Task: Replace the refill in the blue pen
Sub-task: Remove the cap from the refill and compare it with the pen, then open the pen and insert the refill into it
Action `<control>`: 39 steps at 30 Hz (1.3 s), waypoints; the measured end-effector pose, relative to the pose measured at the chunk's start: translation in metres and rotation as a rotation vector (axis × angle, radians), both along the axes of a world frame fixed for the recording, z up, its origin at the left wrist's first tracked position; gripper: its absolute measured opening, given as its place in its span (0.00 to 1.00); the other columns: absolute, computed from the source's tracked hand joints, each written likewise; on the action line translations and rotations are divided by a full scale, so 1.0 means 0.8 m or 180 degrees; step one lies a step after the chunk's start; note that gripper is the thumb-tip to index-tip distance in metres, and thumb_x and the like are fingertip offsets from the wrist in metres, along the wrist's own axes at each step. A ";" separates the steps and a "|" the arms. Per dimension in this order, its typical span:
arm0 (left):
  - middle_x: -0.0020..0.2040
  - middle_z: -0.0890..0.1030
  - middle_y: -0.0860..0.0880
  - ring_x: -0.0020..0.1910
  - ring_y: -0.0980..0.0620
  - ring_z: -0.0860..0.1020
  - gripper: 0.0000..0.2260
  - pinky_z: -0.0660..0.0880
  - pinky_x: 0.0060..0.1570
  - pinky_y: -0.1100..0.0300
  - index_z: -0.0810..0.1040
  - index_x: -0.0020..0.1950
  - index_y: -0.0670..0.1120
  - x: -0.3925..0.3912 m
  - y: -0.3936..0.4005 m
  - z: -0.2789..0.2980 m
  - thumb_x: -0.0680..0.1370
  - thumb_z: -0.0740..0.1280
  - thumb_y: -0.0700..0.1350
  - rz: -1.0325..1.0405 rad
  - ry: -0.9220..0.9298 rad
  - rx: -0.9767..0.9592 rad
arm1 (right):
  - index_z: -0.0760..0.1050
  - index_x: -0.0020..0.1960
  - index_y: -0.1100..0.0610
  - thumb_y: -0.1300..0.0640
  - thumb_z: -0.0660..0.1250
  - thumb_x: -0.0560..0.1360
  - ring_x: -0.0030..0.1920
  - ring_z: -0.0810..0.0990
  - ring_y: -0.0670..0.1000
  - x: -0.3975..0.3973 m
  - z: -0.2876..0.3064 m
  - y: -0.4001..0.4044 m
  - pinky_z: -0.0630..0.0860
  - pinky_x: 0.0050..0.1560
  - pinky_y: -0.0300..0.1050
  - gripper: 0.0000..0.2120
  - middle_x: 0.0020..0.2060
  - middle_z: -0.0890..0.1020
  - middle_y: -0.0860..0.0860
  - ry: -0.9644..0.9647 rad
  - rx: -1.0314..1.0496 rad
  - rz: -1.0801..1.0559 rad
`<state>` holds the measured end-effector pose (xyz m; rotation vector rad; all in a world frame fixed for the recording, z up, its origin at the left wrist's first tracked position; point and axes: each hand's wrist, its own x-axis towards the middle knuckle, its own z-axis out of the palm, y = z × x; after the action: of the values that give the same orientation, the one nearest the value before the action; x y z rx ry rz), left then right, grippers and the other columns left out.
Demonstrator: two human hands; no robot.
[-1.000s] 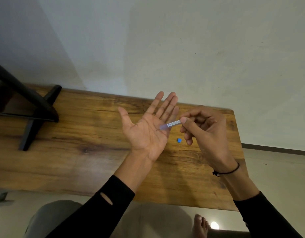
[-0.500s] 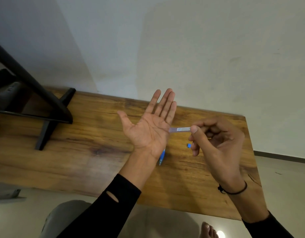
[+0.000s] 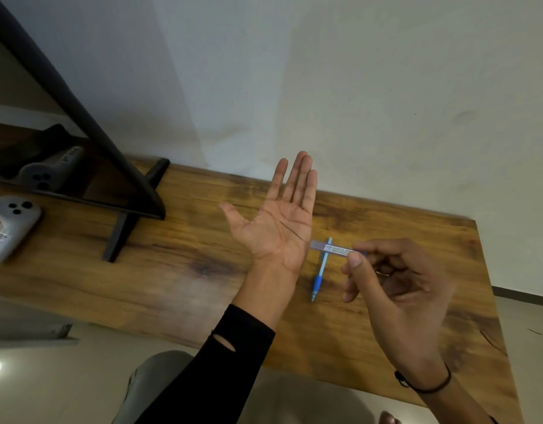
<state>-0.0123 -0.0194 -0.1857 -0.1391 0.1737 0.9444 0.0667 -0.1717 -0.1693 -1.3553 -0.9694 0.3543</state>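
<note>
The refill (image 3: 331, 248) is pinched between thumb and fingers of the right hand (image 3: 395, 289), held level with its thin tip on the edge of the left hand (image 3: 273, 228). That left hand is flat open, palm up, fingers together (gripping nothing). The blue pen (image 3: 320, 272) lies on the wooden surface (image 3: 178, 270) below the refill, between the two hands, crossing under it. Well off to the left hand's side sit a grey controller (image 3: 10, 228) and a black stand (image 3: 123, 215).
</note>
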 end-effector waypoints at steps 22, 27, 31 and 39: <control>0.81 0.67 0.28 0.83 0.33 0.65 0.56 0.61 0.83 0.42 0.62 0.84 0.34 0.012 -0.016 0.000 0.76 0.53 0.80 -0.0238 0.0253 0.0247 | 0.75 0.52 0.60 0.63 0.75 0.79 0.36 0.91 0.55 0.064 -0.102 -0.020 0.88 0.46 0.55 0.08 0.37 0.90 0.54 0.1169 -0.2621 -0.0473; 0.80 0.68 0.28 0.83 0.33 0.66 0.55 0.61 0.83 0.42 0.63 0.83 0.34 0.015 -0.019 -0.004 0.76 0.53 0.80 -0.0296 0.0305 0.0279 | 0.76 0.50 0.59 0.57 0.77 0.78 0.31 0.89 0.55 0.055 -0.095 -0.018 0.89 0.41 0.61 0.11 0.32 0.88 0.54 0.0700 -0.3082 -0.0323; 0.81 0.67 0.29 0.83 0.33 0.65 0.55 0.60 0.84 0.43 0.63 0.84 0.34 0.020 -0.024 -0.002 0.77 0.53 0.80 -0.0382 0.0312 0.0333 | 0.76 0.47 0.53 0.52 0.74 0.79 0.32 0.85 0.55 0.060 -0.068 -0.017 0.83 0.35 0.55 0.08 0.32 0.86 0.54 -0.0290 -0.2972 -0.0459; 0.85 0.60 0.31 0.86 0.35 0.58 0.55 0.51 0.86 0.44 0.59 0.86 0.38 0.035 -0.044 0.004 0.75 0.54 0.81 -0.0686 0.0189 0.0587 | 0.80 0.44 0.51 0.57 0.74 0.77 0.39 0.81 0.44 0.035 0.033 0.011 0.75 0.36 0.32 0.05 0.37 0.83 0.44 -0.0723 -0.1761 -0.0048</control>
<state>0.0156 -0.0543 -0.1827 0.0769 0.1521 0.7454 0.0950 -0.1628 -0.1432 -1.9359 -1.0924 0.4871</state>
